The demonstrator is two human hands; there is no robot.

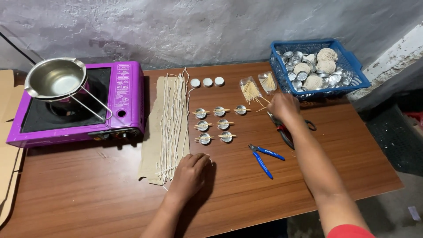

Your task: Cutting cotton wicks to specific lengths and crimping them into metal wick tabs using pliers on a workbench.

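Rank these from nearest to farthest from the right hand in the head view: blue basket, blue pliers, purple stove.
From the right hand:
1. Blue basket, just beyond it at the table's far right corner.
2. Blue pliers, nearer the person, mid-table.
3. Purple stove, far across at the left end.

At your ten o'clock a purple portable stove (119, 94) carries a steel pouring pot (55, 79). A blue basket (352, 70) of metal cups sits at two o'clock; blue pliers (264, 158) lie on the bench (88, 185) centre-right.
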